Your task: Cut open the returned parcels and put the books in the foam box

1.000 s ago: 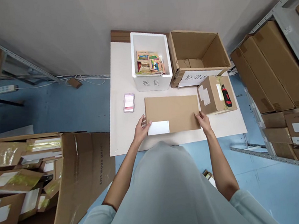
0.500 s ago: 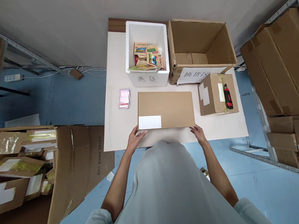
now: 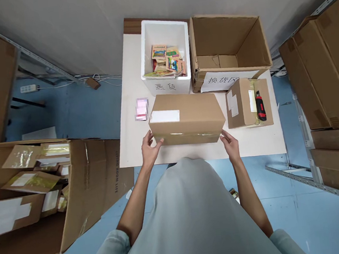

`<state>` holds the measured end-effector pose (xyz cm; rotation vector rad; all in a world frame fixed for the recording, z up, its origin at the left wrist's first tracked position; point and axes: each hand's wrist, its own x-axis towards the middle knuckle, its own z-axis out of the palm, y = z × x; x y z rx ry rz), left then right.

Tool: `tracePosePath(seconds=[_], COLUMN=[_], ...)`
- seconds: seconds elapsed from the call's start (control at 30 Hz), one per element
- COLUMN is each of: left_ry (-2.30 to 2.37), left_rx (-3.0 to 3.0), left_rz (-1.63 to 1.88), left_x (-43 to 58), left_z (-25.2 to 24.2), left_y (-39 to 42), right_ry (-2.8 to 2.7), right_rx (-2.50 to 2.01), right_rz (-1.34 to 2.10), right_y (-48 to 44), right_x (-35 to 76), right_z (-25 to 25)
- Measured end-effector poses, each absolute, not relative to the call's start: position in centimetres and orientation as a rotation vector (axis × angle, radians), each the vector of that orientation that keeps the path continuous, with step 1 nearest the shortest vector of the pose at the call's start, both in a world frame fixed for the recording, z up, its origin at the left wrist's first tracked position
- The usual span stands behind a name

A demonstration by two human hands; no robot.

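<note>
A long closed cardboard box (image 3: 190, 106) is on the white table in front of me, a blank white label at the left of its top face. Its taped front side faces me. My left hand (image 3: 150, 147) holds the lower left end, thumb against the front and fingers at the side. At the lower right corner, my right hand (image 3: 229, 142) grips with bent fingers, partly hidden by the box. To the right stands a smaller taped carton (image 3: 237, 105), with a red and black box cutter (image 3: 260, 106) lying on it.
Behind are a white foam box (image 3: 168, 87) with several colourful packets and an open cardboard box (image 3: 229, 61) with a paper sign. A blurred pink card (image 3: 141, 109) lies at left. A large carton of parcels (image 3: 84, 181) stands left of the table (image 3: 136, 157); shelved boxes (image 3: 325, 72) are right.
The long box has tipped so that its taped front side now shows and its top looks narrower. Both hands have stayed at its ends, the right one shifting slightly outward.
</note>
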<state>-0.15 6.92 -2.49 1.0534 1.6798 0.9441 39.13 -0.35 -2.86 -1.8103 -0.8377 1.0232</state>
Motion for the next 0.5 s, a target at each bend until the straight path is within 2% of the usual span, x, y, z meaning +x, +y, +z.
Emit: tracePosePath(seconds=[0.2,0.33,0.5], left_ry=[1.560,1.568,1.559], left_rx=[1.063,1.043,0.976], left_rz=[1.079,0.975,0.974], left_x=[0.2,0.3,-1.3], left_z=[0.9,0.9,-1.3], left_y=[8.6,8.3,6.7], right_ry=[-0.877,-0.871,-0.900], right_rx=[-1.766,-1.780,-1.820], right_rz=[0.944,1.006,1.002], right_y=[1.4,1.6,0.0], right_x=[39.9,40.0,41.1], right_z=[1.1,0.9,-0.9])
